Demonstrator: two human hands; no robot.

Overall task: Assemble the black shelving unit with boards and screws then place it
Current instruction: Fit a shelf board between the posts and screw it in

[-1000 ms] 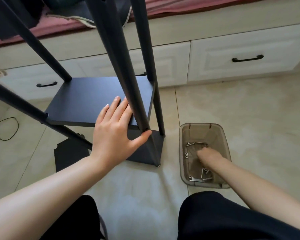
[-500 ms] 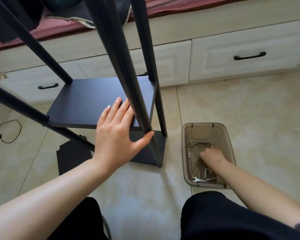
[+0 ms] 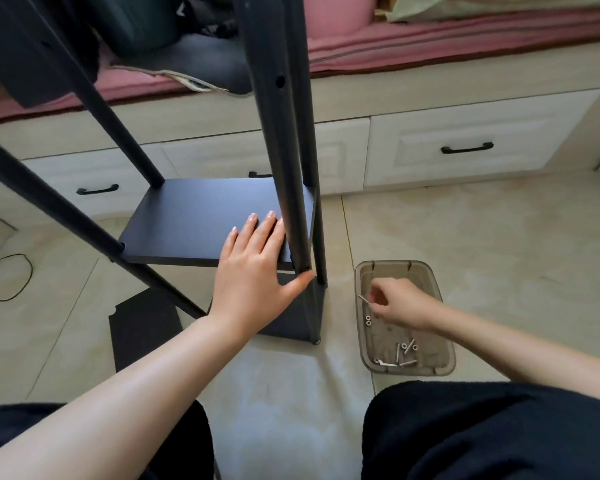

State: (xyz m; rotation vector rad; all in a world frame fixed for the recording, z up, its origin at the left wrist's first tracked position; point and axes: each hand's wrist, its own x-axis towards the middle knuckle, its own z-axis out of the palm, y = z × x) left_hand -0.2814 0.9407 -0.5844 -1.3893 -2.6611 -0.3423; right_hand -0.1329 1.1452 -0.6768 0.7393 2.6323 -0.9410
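The black shelving unit stands on the floor, with round black posts (image 3: 284, 161) rising past the camera. My left hand (image 3: 253, 271) lies flat on a black shelf board (image 3: 201, 220), fingers spread, thumb under the board's near edge beside the front post. My right hand (image 3: 395, 303) hovers above a clear brown plastic bin (image 3: 444, 362) and pinches a silver screw (image 3: 363, 299) between thumb and fingers. Several more screws (image 3: 406, 351) and two washers (image 3: 368, 320) lie in the bin. Another black board (image 3: 291, 317) sits lower in the frame.
A loose black panel (image 3: 142, 327) lies on the tiled floor at the left. White drawers with black handles (image 3: 466, 148) line the wall under a pink cushioned bench. A black cable (image 3: 7, 278) curls at the far left. My knees in black fabric fill the bottom.
My right hand has lifted out of the bin bottom with a screw pinched in its fingers. My left hand stays on the shelf board. The camera has tilted up slightly.
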